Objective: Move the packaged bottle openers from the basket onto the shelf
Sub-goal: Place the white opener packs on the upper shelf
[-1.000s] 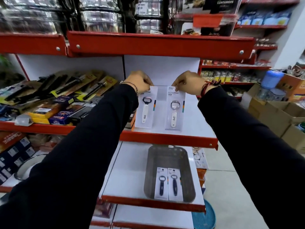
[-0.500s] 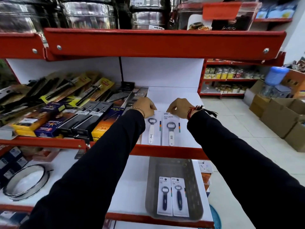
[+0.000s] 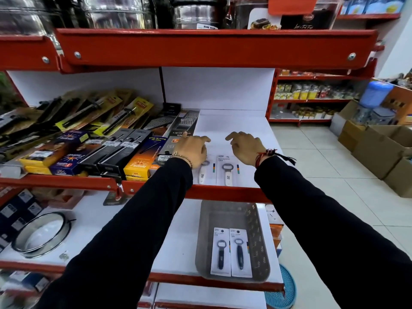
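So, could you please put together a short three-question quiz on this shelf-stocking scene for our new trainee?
1. Multiple choice: how many packaged bottle openers lie in the grey basket? A) none B) two C) four
2. True or false: the left hand is gripping a package.
3. Fill in: the two openers on the shelf have ____ handles, while the two in the basket have dark ones.

Key
1. B: two dark-handled packs lie side by side at the basket's near end.
2. False: both the left hand and the right hand hover open above the white-handled packs.
3. White.
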A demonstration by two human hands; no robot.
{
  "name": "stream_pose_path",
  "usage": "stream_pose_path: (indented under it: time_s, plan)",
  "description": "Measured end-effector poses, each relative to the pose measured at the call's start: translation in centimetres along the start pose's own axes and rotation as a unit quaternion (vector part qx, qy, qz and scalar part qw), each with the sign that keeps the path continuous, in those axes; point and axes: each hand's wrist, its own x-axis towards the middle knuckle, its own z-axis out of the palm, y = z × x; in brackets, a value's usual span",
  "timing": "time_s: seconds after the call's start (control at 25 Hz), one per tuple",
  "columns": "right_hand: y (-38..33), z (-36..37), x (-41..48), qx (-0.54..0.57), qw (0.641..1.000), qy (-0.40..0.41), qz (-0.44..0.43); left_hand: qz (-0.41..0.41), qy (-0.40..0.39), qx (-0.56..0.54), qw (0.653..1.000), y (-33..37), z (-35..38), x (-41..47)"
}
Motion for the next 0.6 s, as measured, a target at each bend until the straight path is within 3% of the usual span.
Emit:
stream_pose_path:
  time_s: [0.12, 0.32, 0.6]
  plan:
    - [-0.2, -0.9, -3.8, 0.025, 0.998, 0.046, -0.02, 0.016, 0.081, -0.027, 0.996, 1.3, -0.3, -3.4]
    - [-0.7, -1.3, -11.2, 0.059, 0.994, 0.082, -0.052, 0.062, 0.148, -0.062, 0.985, 3.4, 0.5, -9.2]
    - [0.7, 2.6, -18.7, 0.077, 0.995, 0.044, -0.052, 0.098, 0.085, -0.083, 0.988, 6.0, 4.2, -16.0]
